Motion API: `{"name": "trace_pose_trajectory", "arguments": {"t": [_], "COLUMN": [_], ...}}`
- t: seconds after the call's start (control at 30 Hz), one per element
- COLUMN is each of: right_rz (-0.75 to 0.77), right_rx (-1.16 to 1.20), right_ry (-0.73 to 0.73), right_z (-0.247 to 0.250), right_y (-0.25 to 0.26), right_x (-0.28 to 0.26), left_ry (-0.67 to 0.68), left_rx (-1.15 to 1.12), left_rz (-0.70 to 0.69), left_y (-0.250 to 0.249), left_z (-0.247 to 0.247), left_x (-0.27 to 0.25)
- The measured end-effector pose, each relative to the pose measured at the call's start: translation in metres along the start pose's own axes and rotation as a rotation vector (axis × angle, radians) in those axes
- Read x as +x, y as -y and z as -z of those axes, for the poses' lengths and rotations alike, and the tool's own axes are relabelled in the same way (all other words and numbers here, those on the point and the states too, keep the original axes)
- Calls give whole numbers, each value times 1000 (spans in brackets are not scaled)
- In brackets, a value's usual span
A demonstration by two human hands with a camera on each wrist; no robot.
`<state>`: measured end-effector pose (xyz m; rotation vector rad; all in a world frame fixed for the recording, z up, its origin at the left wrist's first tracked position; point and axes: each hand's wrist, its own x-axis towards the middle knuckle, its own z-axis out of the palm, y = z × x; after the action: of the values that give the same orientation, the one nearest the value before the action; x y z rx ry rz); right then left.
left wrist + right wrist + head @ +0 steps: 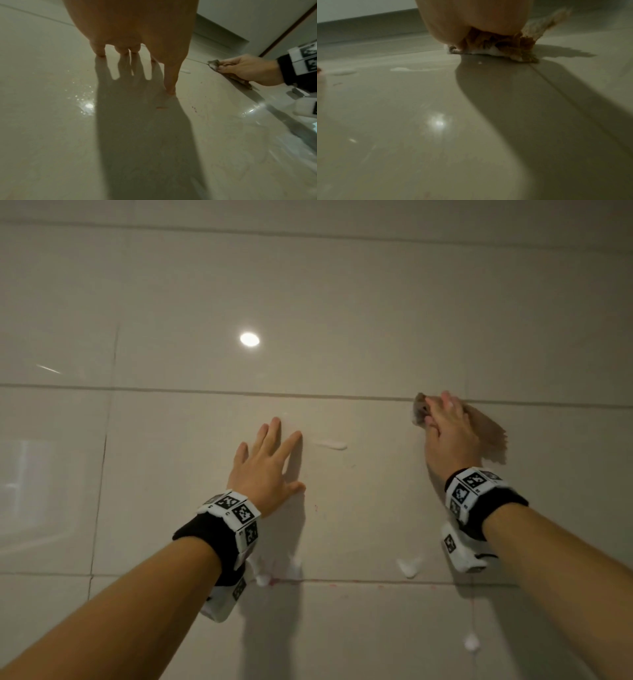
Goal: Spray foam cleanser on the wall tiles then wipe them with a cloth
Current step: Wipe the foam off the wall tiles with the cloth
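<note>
Wiping step under way: right hand (447,429) clamped on the cloth (488,428), pressed to the wall tiles (342,364); left hand (265,470) flat, fingers spread. Next, probably sweeping toward remaining foam (330,445).

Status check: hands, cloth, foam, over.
Left hand flat on the tiles, empty. Right hand presses cloth to wall. Foam blobs remain. Nothing blocking.

Left hand (265,465) at frame centre — fingers (274,436) straight, spread, palm flat; right hand (447,433) at right — fingers curled, gripping.
</note>
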<state>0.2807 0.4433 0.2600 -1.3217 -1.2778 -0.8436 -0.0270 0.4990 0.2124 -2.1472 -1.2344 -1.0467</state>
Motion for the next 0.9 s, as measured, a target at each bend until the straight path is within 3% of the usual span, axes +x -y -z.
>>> {"name": "trace_pose_trajectory", "arguments": {"t": [0.13,0.37,0.57,0.67,0.77,0.83,0.9], "right_rz": [5,348,638,480,279,254,332], "right_rx": [53,63,-122,-211,-211,-162,-133], "right_ry": [-47,106,300,283,242,252,267], "right_z": [-14,-62,-72,-65,-64,-73,-86], "right_y": [14,96,68,75,112,141,160], "right_x": [-1,-28,-103,-82,-51,-41,-49], "left_ry": [-23,-78,-109,-72,-26,-39,-71], "left_rx": [-39,-171,-208,-122,-113,-137,-162], "left_rz": [-6,42,75,151,190,172,154], "left_y": [2,10,24,37,47,56,66], "left_z": [-1,-4,-7,-7,-5,-2,-1], "left_x": [-4,-23,-40,-41,-47,-54,-61]}}
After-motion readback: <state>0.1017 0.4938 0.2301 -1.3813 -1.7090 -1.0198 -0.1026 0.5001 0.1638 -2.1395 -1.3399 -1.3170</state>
